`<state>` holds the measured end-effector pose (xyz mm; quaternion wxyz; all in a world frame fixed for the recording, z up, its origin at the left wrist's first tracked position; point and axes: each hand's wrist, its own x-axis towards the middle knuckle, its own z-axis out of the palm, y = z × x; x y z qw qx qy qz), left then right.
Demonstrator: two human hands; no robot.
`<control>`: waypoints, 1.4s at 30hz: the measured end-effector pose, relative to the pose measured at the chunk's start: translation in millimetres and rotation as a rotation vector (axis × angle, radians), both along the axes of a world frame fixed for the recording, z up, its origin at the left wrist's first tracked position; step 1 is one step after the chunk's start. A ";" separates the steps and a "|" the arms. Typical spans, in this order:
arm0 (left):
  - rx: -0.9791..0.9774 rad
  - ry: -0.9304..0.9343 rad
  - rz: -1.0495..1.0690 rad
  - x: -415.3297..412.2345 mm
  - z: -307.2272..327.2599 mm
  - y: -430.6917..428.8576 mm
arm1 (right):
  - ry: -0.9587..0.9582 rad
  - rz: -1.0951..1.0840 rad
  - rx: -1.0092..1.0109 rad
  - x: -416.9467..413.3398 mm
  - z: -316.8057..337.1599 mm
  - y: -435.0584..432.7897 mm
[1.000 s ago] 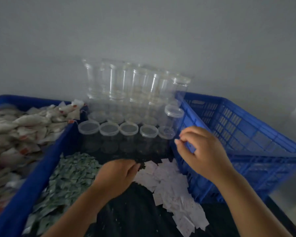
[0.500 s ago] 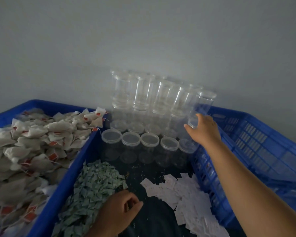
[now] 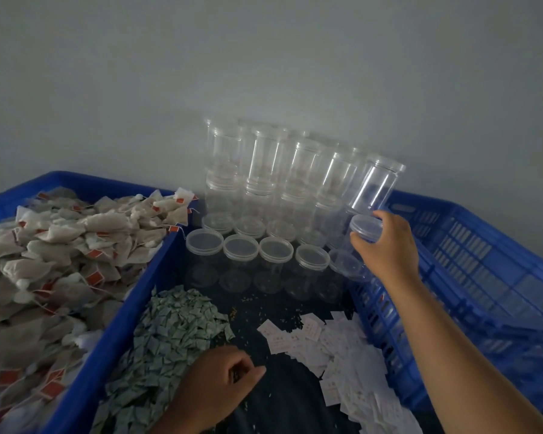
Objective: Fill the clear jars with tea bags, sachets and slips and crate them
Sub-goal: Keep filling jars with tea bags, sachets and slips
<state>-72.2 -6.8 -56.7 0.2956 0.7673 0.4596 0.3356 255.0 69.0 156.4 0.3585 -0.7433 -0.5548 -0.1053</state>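
Head view. The right hand point(image 3: 386, 249) is now gripping a lidded jar point(image 3: 365, 228) at the right end of the jar rows. Half a second ago its fingers were only reaching flat toward that spot, and a second ago it was hovering lower, beside the blue crate point(image 3: 483, 277). Fingers and thumb are curling round the rim of the jar's lid from the right. Whether the jar is lifting off the surface or still standing, I cannot tell.

The left hand point(image 3: 220, 380) is lying low at the near edge, about where it was half a second ago. Its fingers are curling inward and the thumb tip is pointing right. Whether it is pinching anything I cannot tell.

Outward from the hands:
- The green sachets point(image 3: 170, 333) are lying in a heap against the left hand's left side.
- The white slips point(image 3: 342, 349) are lying scattered to its right, along the crate's near wall.
- Both are sitting on a dark surface point(image 3: 289, 399).
- A front row of jars point(image 3: 242, 252) is standing beyond them, lids on, with more rows behind.
- Stacked jars point(image 3: 264, 158) are standing two high against the wall point(image 3: 264, 57). The rightmost upper one is tilting right.
- The tea bags point(image 3: 60, 261) are lying heaped in a blue bin point(image 3: 113, 333) at far left.
- The right forearm is crossing above the crate's near wall.
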 end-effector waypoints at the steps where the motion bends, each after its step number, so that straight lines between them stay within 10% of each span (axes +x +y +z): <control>1: 0.007 0.004 0.006 0.2 -0.6 -0.7 | 0.023 0.012 -0.040 1.4 1.1 -0.1; 14: 0.029 0.005 0.006 1.8 -2.3 -4.3 | 0.229 0.000 -0.276 1.7 32.3 33.3; 23: 0.019 0.020 0.004 2.9 3.1 -6.1 | -0.577 0.079 -0.046 -23.8 19.0 45.6; 32: -0.005 -0.010 0.005 -0.3 8.0 -11.4 | -0.115 0.219 0.422 -1.7 9.7 29.8; 42: 0.249 -0.012 -0.185 128.9 111.9 26.6 | 0.185 0.139 0.475 2.0 17.0 42.1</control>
